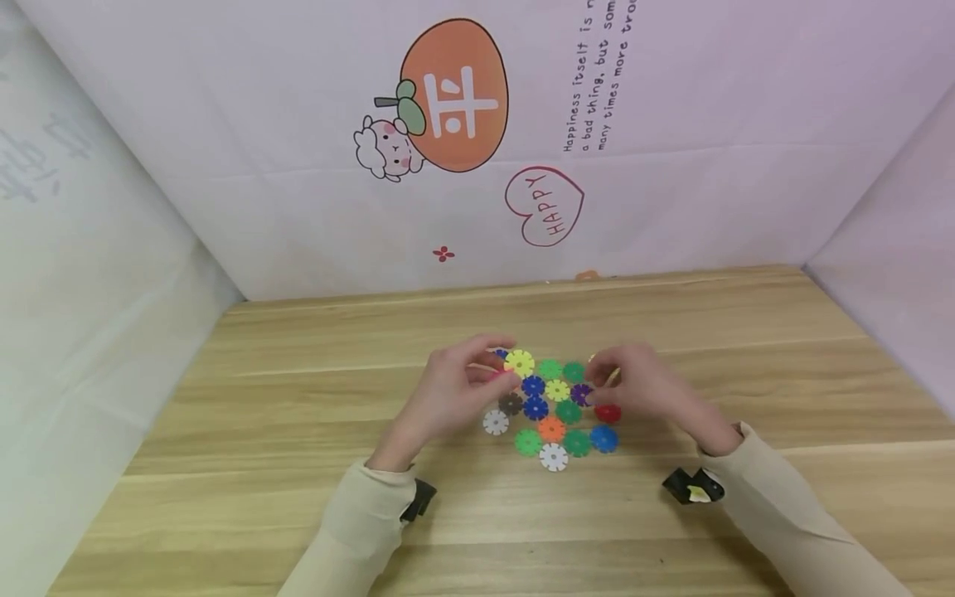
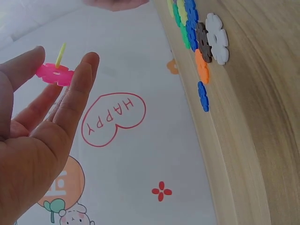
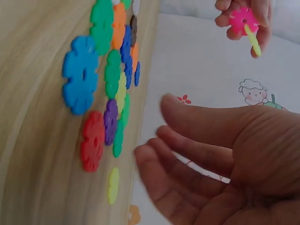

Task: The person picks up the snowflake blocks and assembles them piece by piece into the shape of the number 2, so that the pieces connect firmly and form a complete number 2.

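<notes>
My left hand (image 1: 451, 390) pinches a pink notched plastic disc (image 2: 52, 75) between thumb and fingers, held above the table. A yellow notched disc (image 1: 519, 363) is slotted into it and stands crosswise to the pink one. My right hand (image 1: 637, 383) hovers over the right side of the loose discs, its fingers loosely bent with nothing between them. Nearest to it are a purple disc (image 1: 580, 395), a red disc (image 1: 608, 413) and a yellow disc (image 3: 113, 186), all flat on the table; in the head view the right fingers partly cover the purple one.
Several more discs lie flat between the hands, among them a blue disc (image 1: 604, 439), an orange disc (image 1: 551, 429) and a white disc (image 1: 554, 458). The wooden table (image 1: 298, 373) meets a printed white cloth wall (image 1: 313, 232) at the back. Other cloth walls stand at both sides.
</notes>
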`<state>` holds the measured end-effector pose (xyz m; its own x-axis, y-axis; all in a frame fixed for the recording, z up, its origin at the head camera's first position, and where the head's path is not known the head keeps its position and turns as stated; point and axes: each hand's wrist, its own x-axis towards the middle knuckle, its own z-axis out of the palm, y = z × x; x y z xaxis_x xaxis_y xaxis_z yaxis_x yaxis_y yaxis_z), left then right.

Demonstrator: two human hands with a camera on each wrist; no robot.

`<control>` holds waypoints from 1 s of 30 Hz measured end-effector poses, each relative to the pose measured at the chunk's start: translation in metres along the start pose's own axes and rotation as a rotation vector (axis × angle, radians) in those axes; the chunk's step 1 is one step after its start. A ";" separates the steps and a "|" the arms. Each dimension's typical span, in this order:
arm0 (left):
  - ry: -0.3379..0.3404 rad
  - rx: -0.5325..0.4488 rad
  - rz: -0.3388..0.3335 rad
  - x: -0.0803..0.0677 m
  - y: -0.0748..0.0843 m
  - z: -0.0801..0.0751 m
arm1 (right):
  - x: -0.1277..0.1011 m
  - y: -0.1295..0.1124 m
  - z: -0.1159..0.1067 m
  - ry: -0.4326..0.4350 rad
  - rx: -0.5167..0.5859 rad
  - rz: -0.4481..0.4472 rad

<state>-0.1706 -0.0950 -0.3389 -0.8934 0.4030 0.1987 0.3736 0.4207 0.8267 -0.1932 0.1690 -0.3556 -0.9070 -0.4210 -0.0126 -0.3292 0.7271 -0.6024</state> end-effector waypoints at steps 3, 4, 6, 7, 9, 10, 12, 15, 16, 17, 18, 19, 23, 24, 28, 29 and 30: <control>-0.007 0.011 0.001 0.000 -0.001 0.000 | -0.001 0.005 0.000 -0.055 -0.055 0.053; -0.008 0.011 0.002 0.000 -0.001 0.000 | -0.002 0.006 0.000 -0.072 -0.072 0.072; -0.009 0.009 0.002 0.000 -0.001 0.000 | -0.002 0.008 0.001 -0.101 -0.094 0.095; -0.009 0.007 0.003 0.000 -0.001 0.000 | -0.003 0.009 0.001 -0.113 -0.103 0.106; -0.010 0.004 0.004 0.000 0.000 0.000 | -0.004 0.009 0.001 -0.132 -0.110 0.129; -0.011 0.003 0.004 0.000 0.000 0.000 | -0.004 0.010 0.001 -0.141 -0.111 0.138; -0.013 0.007 0.002 0.000 0.000 0.000 | -0.005 0.009 0.001 -0.152 -0.111 0.151; -0.018 0.012 -0.002 0.000 0.000 0.000 | -0.006 0.010 0.002 -0.159 -0.115 0.165; -0.020 0.013 -0.004 0.000 0.000 0.000 | -0.006 0.010 0.002 -0.160 -0.117 0.169; -0.022 0.014 -0.005 0.000 0.000 0.000 | -0.006 0.010 0.002 -0.160 -0.119 0.171; -0.025 0.015 -0.007 0.000 -0.001 0.000 | -0.005 0.011 0.002 -0.160 -0.121 0.173; -0.027 0.015 -0.008 0.000 -0.001 0.000 | -0.005 0.011 0.003 -0.159 -0.123 0.175; -0.035 0.019 -0.007 -0.001 -0.001 0.000 | -0.004 0.014 0.003 -0.160 -0.115 0.164; -0.036 0.020 -0.007 -0.001 -0.001 0.000 | -0.004 0.015 0.003 -0.161 -0.109 0.160; -0.038 0.029 -0.002 -0.001 -0.001 0.000 | -0.003 0.017 0.003 -0.176 -0.076 0.145; -0.037 0.030 -0.002 -0.001 -0.002 0.000 | -0.003 0.017 0.002 -0.177 -0.073 0.142; -0.036 0.034 -0.002 -0.001 -0.001 0.000 | -0.003 0.018 0.002 -0.179 -0.073 0.138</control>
<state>-0.1703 -0.0959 -0.3403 -0.8847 0.4308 0.1780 0.3810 0.4483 0.8086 -0.1958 0.1821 -0.3680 -0.8856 -0.3998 -0.2364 -0.2295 0.8191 -0.5257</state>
